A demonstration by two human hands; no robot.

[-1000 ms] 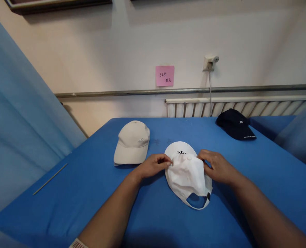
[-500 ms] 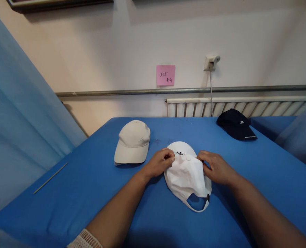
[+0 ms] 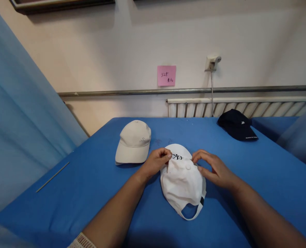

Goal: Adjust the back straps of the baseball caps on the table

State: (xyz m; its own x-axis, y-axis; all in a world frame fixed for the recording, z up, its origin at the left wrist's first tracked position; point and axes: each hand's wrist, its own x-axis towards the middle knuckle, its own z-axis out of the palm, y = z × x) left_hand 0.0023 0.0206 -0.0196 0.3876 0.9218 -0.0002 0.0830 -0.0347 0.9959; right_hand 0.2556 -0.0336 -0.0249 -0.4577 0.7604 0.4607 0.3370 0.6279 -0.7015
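A white baseball cap [image 3: 182, 182] with dark letters near its brim lies in front of me on the blue-covered table. Its crown is slack and creased, and the rear strap with its opening faces me. My left hand [image 3: 156, 161] pinches the crown's upper left edge, close to the brim. On the opposite side, my right hand [image 3: 215, 168] has its thumb and fingertips on the crown's edge, holding it more loosely. Left of the white cap sits a beige cap [image 3: 134, 141], upright, brim toward me. A dark navy cap [image 3: 233, 124] rests at the far right.
A thin stick [image 3: 52, 176] lies on the blue table cover [image 3: 98, 172] at the left. Blue curtains [image 3: 26, 113] hang at the left side. Behind the table are a metal rail [image 3: 132, 92], a radiator [image 3: 191, 109], a plugged socket [image 3: 211, 63] and a pink note [image 3: 166, 75].
The white cap has shifted slightly left and toward me, and more of its lettering shows. My right hand has moved left with it, its thumb and fingers now farther apart.
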